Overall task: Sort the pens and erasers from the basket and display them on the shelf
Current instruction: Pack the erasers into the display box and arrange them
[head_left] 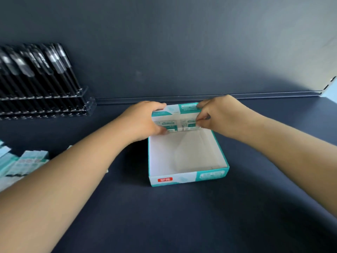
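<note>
The dark navy shelf surface [164, 216] runs wide under both arms, with a matching dark back panel behind it. At far left stands a clear plastic tiered rack [54, 105] already filled with black pens [36, 70], so the pen half of the job looks done. In the middle sits an open white cardboard tray with teal printed sides [186, 178]; it is nearly bare, holding only a first row of small white-and-teal eraser packets [175, 125] against its far wall. More teal-and-white eraser packets [23, 163] lie loose at near left, so most of the eraser display seems left to do. No basket is in view.

Both forearms reach forward and converge on the tray's far end. The left hand [144, 121] curls round the row's left end, thumb over the far wall. The right hand [217, 114] pinches the row's right end with bent fingertips.
</note>
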`<action>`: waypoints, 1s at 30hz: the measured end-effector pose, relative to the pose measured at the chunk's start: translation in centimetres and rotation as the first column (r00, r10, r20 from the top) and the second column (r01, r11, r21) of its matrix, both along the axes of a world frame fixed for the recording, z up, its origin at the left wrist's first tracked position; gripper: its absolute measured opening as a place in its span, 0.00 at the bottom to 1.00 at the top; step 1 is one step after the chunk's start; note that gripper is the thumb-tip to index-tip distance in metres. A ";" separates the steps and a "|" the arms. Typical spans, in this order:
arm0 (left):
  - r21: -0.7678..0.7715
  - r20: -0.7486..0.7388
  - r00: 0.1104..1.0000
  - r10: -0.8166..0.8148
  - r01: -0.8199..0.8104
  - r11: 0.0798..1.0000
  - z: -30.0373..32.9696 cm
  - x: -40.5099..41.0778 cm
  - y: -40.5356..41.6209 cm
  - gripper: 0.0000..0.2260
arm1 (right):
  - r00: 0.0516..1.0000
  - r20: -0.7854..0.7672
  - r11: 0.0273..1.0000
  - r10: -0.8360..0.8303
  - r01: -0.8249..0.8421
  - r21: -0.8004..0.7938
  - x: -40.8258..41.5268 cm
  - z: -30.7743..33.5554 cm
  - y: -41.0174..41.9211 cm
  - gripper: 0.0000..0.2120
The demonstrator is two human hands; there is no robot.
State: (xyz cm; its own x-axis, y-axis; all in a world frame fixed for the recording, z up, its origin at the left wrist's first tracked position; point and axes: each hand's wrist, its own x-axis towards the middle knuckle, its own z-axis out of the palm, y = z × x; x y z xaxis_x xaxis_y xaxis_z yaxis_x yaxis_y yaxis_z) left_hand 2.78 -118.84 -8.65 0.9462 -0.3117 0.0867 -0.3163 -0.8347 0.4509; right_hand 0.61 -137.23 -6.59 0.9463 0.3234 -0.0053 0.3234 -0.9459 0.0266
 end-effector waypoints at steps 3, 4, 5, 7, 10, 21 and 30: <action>-0.095 -0.014 1.000 0.022 -0.023 0.995 0.0 -0.2 0.1 0.23 | 1.000 0.020 1.000 0.001 0.000 -0.026 -0.5 -0.2 0.0 0.12; -0.137 -0.017 0.999 0.032 -0.034 0.990 -0.2 -0.3 0.1 0.21 | 1.000 0.008 1.000 0.001 -0.001 -0.022 -0.7 -0.3 0.1 0.12; -0.183 -0.009 0.999 0.041 -0.042 0.982 -0.3 -0.4 0.2 0.19 | 1.000 -0.002 1.000 0.010 -0.010 -0.022 -1.0 -0.3 0.2 0.13; -0.300 0.042 0.995 0.086 -0.069 0.952 0.5 -0.9 0.5 0.14 | 1.000 -0.008 0.999 0.030 -0.030 -0.030 -1.9 0.5 0.8 0.16; -0.395 0.150 0.976 0.156 -0.085 0.915 3.2 -3.1 2.6 0.08 | 0.993 0.059 0.991 0.099 -0.104 0.090 -3.9 2.8 2.7 0.16; -0.245 0.157 0.856 0.492 -0.449 0.859 0.1 -14.0 15.4 0.10 | 0.910 -0.135 0.897 0.393 -0.346 0.275 -6.5 2.0 16.9 0.17; -0.111 0.303 0.871 0.386 -0.370 0.922 -2.5 -14.5 16.6 0.17 | 0.943 -0.163 0.941 0.289 -0.249 0.228 -6.1 -0.4 18.0 0.26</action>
